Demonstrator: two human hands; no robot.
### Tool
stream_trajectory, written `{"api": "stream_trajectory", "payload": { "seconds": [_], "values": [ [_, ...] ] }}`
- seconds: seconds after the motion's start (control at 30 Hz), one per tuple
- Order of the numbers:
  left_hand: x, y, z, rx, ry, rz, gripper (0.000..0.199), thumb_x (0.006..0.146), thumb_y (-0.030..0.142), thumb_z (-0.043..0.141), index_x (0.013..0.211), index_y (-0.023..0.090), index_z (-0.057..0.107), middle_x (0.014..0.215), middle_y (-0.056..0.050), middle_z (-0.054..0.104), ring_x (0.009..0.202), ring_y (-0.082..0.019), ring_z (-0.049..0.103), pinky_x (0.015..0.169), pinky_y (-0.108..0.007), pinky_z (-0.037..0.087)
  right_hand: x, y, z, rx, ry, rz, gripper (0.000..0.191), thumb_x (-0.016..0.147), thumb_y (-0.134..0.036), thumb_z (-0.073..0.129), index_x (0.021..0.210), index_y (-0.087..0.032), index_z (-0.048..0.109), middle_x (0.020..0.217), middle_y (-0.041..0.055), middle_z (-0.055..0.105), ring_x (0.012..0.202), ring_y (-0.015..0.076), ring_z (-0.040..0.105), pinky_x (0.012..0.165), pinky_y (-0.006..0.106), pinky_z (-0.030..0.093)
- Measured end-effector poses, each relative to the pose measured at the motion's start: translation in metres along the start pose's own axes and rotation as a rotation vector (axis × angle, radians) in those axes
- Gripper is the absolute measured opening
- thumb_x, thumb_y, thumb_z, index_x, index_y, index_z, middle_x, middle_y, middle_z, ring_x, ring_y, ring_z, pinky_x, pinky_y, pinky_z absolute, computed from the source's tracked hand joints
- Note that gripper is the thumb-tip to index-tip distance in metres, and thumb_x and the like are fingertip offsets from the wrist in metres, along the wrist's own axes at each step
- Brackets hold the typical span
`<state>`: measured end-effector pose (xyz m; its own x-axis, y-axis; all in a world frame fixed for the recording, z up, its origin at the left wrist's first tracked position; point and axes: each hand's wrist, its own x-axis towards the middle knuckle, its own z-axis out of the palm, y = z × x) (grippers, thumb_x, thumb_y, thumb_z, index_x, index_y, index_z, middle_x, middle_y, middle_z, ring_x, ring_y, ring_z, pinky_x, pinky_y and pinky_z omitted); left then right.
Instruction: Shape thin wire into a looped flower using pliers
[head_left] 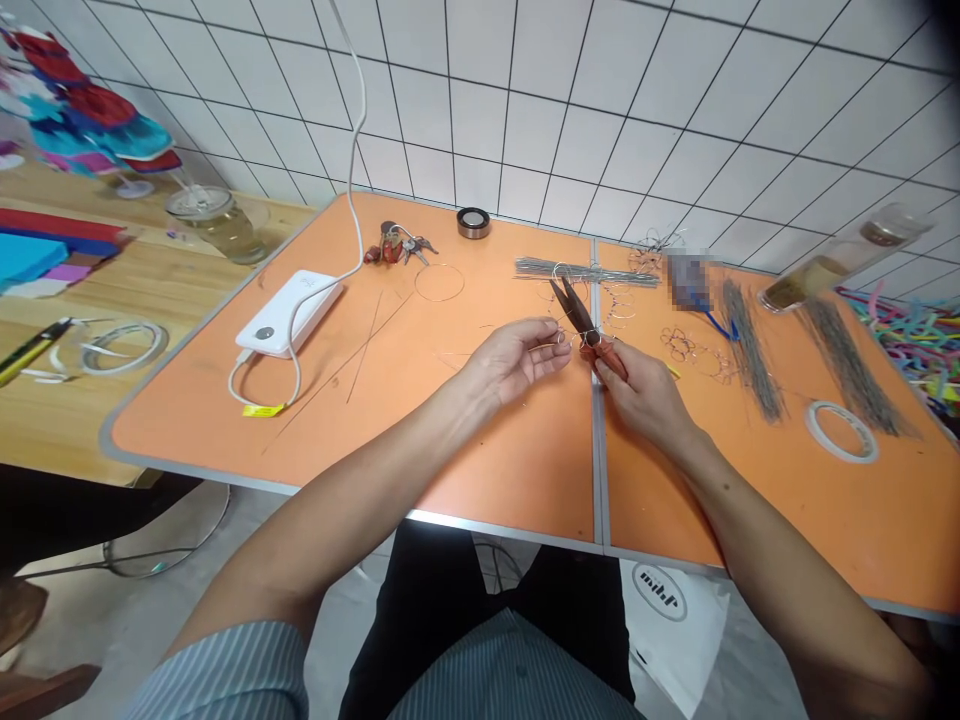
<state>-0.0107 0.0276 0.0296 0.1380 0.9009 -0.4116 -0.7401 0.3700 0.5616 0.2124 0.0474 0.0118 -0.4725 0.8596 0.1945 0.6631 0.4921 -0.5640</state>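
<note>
Two hands are near each other above the orange worktop (465,450). Fingers of the right hand (649,390) are wrapped around the red handles of the pliers (576,310), whose dark jaws point toward the wall (480,110) and stand slightly apart. Fingers of the left hand (514,355) are bent, their tips just beside a thin wire shape (561,337); whether they pinch it, I cannot tell. Behind the pliers lies a bundle of straight wires (540,267). To the right are curled wire flowers (677,343), two more wire bundles (752,350) and a white tape ring (851,456). Farther left, a white power bank (300,305) lies nearer to the person than the keys (409,243).
</note>
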Motion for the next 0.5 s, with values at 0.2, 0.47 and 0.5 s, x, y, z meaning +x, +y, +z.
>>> {"api": "stream_trajectory", "payload": {
  "seconds": [0.2, 0.47, 0.5],
  "values": [
    [0.001, -0.004, -0.001, 0.026, -0.005, -0.009, 0.016, 0.097, 0.004, 0.061, 0.084, 0.012, 0.066, 0.072, -0.003, 0.069, 0.064, -0.013, 0.072, 0.074, -0.028, 0.061, 0.000, -0.002, 0.001, -0.063, 0.013, -0.055, 0.030, 0.110, -0.032, 0.051, 0.127, -0.022, 0.073, 0.119, 0.0130, 0.081, 0.108, 0.0327, 0.075, 0.091, 0.042, 0.055],
    [0.001, -0.007, -0.001, 0.073, -0.036, -0.018, 0.016, 0.095, 0.003, 0.061, 0.084, 0.012, 0.068, 0.075, -0.004, 0.072, 0.065, -0.012, 0.072, 0.074, -0.027, 0.061, 0.002, 0.007, 0.012, -0.146, 0.150, -0.293, 0.030, 0.111, -0.025, 0.049, 0.129, -0.019, 0.072, 0.119, 0.0157, 0.082, 0.109, 0.0318, 0.077, 0.089, 0.043, 0.059],
    [0.001, -0.007, -0.001, 0.076, -0.032, -0.019, 0.016, 0.094, 0.002, 0.061, 0.084, 0.012, 0.068, 0.076, -0.004, 0.072, 0.065, -0.012, 0.072, 0.074, -0.027, 0.061, 0.002, 0.009, 0.013, -0.167, 0.163, -0.313, 0.032, 0.111, -0.024, 0.048, 0.133, -0.018, 0.071, 0.122, 0.0165, 0.082, 0.112, 0.0321, 0.077, 0.091, 0.044, 0.060]
  ]
}}
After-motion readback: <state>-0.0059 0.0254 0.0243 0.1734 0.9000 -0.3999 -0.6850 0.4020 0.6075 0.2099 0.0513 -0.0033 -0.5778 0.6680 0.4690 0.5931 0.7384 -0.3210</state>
